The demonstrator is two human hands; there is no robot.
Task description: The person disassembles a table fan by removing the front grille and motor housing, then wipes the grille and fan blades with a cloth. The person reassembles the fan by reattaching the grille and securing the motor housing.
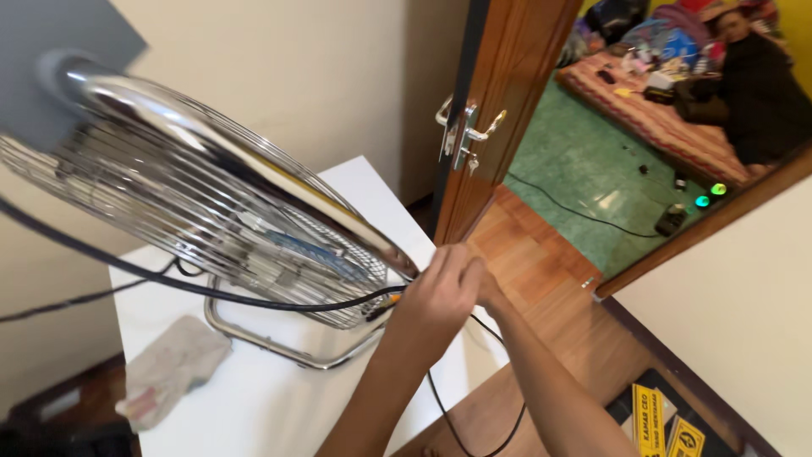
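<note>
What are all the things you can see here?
Metal fan: one, shiny chrome with a wire cage, standing on the white table.
Table: one, white, against the cream wall.
Cable: one, black, running across the fan's front to the hands.
Rag: one, crumpled, greyish white, on the table left of the fan.
Door: one, brown wood, open, with a silver handle.
Person: one, in dark clothes, sitting in the next room on a patterned mat.
Stickers: two, yellow, on the floor at bottom right.
Left hand: at the fan's rim, by the cable.
Right hand: mostly hidden behind the left.
</note>
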